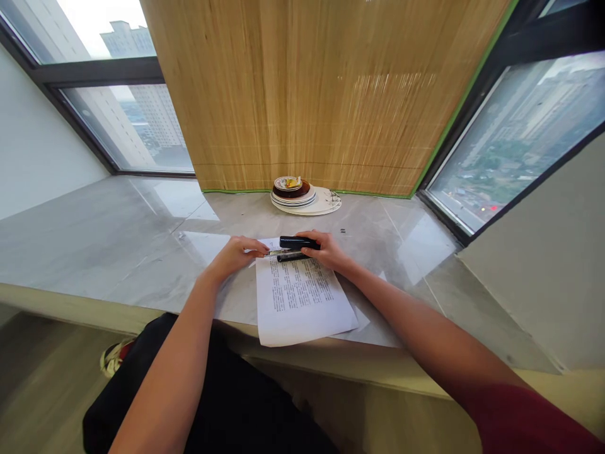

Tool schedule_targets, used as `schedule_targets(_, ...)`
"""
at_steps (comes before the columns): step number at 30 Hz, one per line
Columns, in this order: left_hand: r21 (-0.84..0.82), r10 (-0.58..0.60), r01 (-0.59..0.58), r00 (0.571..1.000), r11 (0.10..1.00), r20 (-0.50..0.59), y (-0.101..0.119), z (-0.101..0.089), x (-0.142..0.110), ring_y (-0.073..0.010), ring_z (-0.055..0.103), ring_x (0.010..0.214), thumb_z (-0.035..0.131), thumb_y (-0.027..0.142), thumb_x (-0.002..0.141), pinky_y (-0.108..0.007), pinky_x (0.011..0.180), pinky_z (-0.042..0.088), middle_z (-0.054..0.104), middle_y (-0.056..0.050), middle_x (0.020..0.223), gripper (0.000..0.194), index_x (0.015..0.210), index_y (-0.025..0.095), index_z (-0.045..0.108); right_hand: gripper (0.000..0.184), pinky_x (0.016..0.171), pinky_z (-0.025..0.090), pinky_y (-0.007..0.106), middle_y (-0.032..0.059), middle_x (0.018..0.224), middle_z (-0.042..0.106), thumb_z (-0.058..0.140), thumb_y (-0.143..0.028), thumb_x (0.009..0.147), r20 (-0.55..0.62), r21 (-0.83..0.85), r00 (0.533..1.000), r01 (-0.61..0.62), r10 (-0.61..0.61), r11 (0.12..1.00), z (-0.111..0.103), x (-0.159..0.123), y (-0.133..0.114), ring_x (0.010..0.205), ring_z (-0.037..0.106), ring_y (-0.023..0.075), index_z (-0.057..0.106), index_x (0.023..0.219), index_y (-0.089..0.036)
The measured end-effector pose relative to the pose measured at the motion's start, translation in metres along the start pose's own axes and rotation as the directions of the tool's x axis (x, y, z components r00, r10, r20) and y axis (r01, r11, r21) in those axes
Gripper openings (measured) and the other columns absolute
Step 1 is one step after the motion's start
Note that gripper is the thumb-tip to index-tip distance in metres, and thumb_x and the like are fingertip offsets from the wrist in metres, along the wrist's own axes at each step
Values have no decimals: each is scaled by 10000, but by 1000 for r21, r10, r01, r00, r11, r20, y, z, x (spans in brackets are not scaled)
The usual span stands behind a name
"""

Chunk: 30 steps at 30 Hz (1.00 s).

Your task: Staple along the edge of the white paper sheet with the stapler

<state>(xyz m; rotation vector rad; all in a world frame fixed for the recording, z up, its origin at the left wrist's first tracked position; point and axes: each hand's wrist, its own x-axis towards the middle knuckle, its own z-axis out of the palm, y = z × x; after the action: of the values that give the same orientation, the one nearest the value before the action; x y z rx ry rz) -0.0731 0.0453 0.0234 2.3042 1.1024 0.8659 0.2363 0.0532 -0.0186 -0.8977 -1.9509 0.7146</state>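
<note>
Stapler (299,243), black and spread open, lies over the top part of a printed sheet of paper (302,309) on the grey stone ledge (118,252). The right hand (324,248) grips its right end, fingers over the upper arm and thumb below. A thin metal strip (285,252) sticks out leftward between the upper arm and the base. The left hand (243,247) has its fingertips at the strip's left end; at this size I cannot tell whether they pinch it or only touch it. The paper's lower edge reaches over the ledge's front edge. Beyond the stapler, a stack of plates (293,199) sits on the ledge beside a bamboo blind (307,94), with an oval plate (327,201) reaching out to its right.
</note>
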Motion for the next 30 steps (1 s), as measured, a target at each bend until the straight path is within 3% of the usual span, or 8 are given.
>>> schedule_targets(8, -7, 25, -26, 995, 1000, -93, 12, 21, 4, -200, 716, 892, 772, 234, 823, -340, 896, 548, 772, 6, 886, 114, 917, 228, 707, 397, 1036, 533, 443, 79, 1197, 785, 736, -313, 898, 17, 102, 997, 73, -75, 992, 12, -5, -27, 1121, 707, 276, 758, 1284, -224)
schedule_targets(15, 24, 8, -4, 983, 1000, -183, 18, 8, 3, -208, 705, 982, 791, 309, 825, -330, 870, 520, 768, -15, 1017, 207, 910, 224, 622, 394, 990, 554, 418, 75, 1167, 790, 756, -326, 888, -95, 137, 995, 30, -17, 990, 24, -6, -40, 1072, 723, 265, 755, 1269, -225)
schedule_targets(18, 73, -15, 32, 974, 997, -228, 21, 11, 6, -199, 696, 936, 691, 326, 917, -328, 839, 511, 759, -22, 997, 126, 924, 222, 619, 381, 1002, 556, 421, 77, 1179, 789, 746, -312, 880, -178, 131, 983, -25, 49, 991, 24, -5, -37, 1122, 719, 271, 753, 1250, -221)
schedule_targets(21, 138, -58, 97, 964, 986, -260, 19, 18, 8, -208, 678, 880, 517, 229, 976, -345, 814, 513, 737, -41, 960, 104, 980, 216, 620, 369, 1004, 553, 421, 73, 1191, 790, 742, -279, 875, -181, 107, 981, -49, 68, 993, 25, -5, -35, 1143, 716, 270, 747, 1240, -227)
schedule_targets(25, 247, -93, 151, 969, 957, -230, 8, 24, 7, -263, 664, 939, 491, 158, 919, -429, 928, 518, 710, -89, 1024, 154, 985, 210, 621, 340, 956, 545, 405, 55, 1156, 800, 769, -254, 859, -119, 65, 990, -63, 71, 996, 28, -7, -37, 1086, 723, 260, 757, 1198, -244)
schedule_targets(30, 335, -120, 165, 981, 928, -152, 0, 25, 4, -290, 655, 961, 541, 234, 937, -480, 990, 515, 697, -107, 1063, 144, 1015, 210, 660, 317, 929, 543, 376, 37, 1105, 810, 788, -209, 827, -89, 46, 991, -96, 99, 994, 30, -7, -38, 1025, 732, 239, 751, 1141, -239)
